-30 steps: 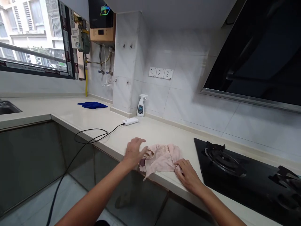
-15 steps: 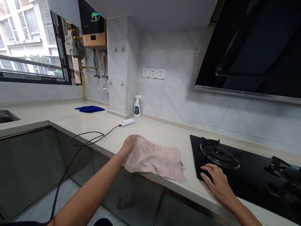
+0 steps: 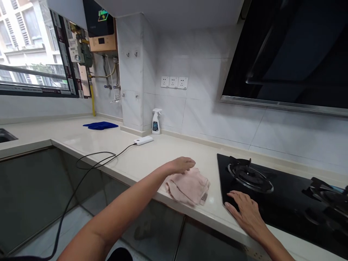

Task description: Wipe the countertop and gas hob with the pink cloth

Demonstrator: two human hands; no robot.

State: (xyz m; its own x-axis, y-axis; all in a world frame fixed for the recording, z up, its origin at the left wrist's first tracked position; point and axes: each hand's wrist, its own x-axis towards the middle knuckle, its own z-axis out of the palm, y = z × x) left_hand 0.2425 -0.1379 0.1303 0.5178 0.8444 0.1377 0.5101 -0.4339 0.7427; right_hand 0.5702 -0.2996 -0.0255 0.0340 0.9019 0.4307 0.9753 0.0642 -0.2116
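Observation:
A pink cloth (image 3: 190, 188) lies bunched on the pale countertop (image 3: 146, 159), just left of the black gas hob (image 3: 282, 195). My left hand (image 3: 181, 165) rests on the cloth's upper left part with fingers curved down onto it. My right hand (image 3: 243, 212) lies flat, fingers stretched out, on the hob's near left corner, holding nothing. A burner grate (image 3: 250, 175) sits just beyond that hand.
A white power strip (image 3: 143, 140) with a black cable (image 3: 95, 163) trailing off the counter edge lies to the left. A spray bottle (image 3: 156, 122) stands by the wall, a blue cloth (image 3: 100, 125) lies farther left. A dark range hood (image 3: 293, 54) hangs above the hob.
My left hand pushed the spread pink cloth rightward into a bunch near the hob. My right hand left the cloth a second ago and stays flat on the hob corner.

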